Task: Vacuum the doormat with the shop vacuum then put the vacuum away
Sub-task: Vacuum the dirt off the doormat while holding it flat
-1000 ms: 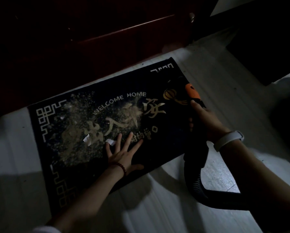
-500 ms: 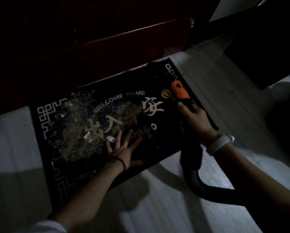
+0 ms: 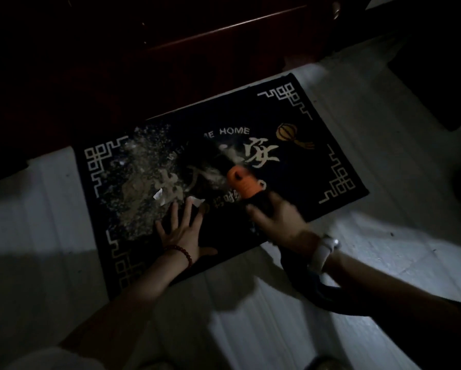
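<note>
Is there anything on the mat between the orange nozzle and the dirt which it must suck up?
Nothing visible blocks it. The nozzle, held by the right hand, lies at the edge of the dirt. The left hand presses the mat nearer the person, beside that path.

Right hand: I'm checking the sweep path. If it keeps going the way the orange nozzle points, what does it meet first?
Likely the pale dust patch on the dark doormat, just ahead of the orange vacuum nozzle held by the right hand.
</note>
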The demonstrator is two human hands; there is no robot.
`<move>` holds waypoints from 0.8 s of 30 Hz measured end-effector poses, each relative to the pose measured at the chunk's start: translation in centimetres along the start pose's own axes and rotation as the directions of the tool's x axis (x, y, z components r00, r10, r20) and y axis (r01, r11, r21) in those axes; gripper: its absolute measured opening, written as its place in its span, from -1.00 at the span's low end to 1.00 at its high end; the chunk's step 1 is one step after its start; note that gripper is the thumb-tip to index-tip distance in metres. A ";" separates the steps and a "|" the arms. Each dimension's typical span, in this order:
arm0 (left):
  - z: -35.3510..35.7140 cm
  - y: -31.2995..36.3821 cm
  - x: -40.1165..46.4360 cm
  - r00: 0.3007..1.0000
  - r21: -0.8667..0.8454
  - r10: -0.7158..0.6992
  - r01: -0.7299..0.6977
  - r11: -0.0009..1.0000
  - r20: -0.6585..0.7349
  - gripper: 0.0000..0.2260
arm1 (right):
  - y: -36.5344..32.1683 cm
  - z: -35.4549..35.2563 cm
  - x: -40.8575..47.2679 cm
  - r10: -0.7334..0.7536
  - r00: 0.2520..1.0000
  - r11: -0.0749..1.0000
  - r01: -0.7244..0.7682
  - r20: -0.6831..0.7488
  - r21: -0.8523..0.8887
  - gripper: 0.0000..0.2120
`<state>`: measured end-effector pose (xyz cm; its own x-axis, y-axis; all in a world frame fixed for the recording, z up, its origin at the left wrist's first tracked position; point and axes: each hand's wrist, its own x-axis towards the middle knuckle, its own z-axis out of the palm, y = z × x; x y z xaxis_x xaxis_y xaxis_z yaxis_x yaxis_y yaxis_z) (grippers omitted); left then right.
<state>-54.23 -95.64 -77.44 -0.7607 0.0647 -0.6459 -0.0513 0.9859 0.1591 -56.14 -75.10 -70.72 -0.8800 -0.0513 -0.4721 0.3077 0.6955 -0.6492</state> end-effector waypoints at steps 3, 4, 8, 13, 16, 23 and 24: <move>0.2 -0.1 0.1 1.000 -0.018 -0.003 0.002 1.000 -0.016 -0.06 | -0.2 -0.6 -0.6 -0.056 0.997 0.998 0.056 0.048 0.005 -0.78; 0.2 -0.2 0.1 1.000 -0.019 0.004 -0.005 1.000 -0.028 -0.06 | -0.3 -1.6 -0.1 -0.060 0.998 0.997 0.060 -0.006 0.044 -0.82; 0.3 -0.3 -0.1 0.998 -0.014 0.027 -0.027 1.000 -0.054 -0.05 | -0.1 -5.5 2.4 0.097 0.957 0.965 -0.023 -0.275 0.262 -0.76; 0.4 -0.3 -0.1 0.998 -0.019 0.029 -0.030 0.999 -0.049 -0.06 | 0.3 -6.2 2.7 0.201 0.939 0.946 -0.112 -0.280 0.303 -0.69; 0.3 -0.2 -0.1 0.999 -0.032 0.023 -0.024 0.999 -0.037 -0.06 | 0.5 -2.7 0.9 0.174 0.969 0.967 -0.135 -0.174 0.214 -0.68; 0.3 -0.2 -0.2 0.999 -0.012 0.018 -0.019 1.000 -0.037 -0.06 | -0.1 -3.5 -0.3 0.078 0.989 0.980 -0.053 -0.124 0.191 -0.78; 0.2 -0.2 -0.2 0.999 -0.012 0.019 -0.020 1.000 -0.031 -0.06 | 0.1 -4.1 0.4 0.100 0.979 0.978 -0.064 -0.176 0.200 -0.77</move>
<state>-53.93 -95.81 -77.55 -0.7813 0.0790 -0.6191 -0.0440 0.9825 0.1809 -57.97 -72.16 -68.52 -0.8946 0.1451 -0.4226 0.4294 0.5403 -0.7236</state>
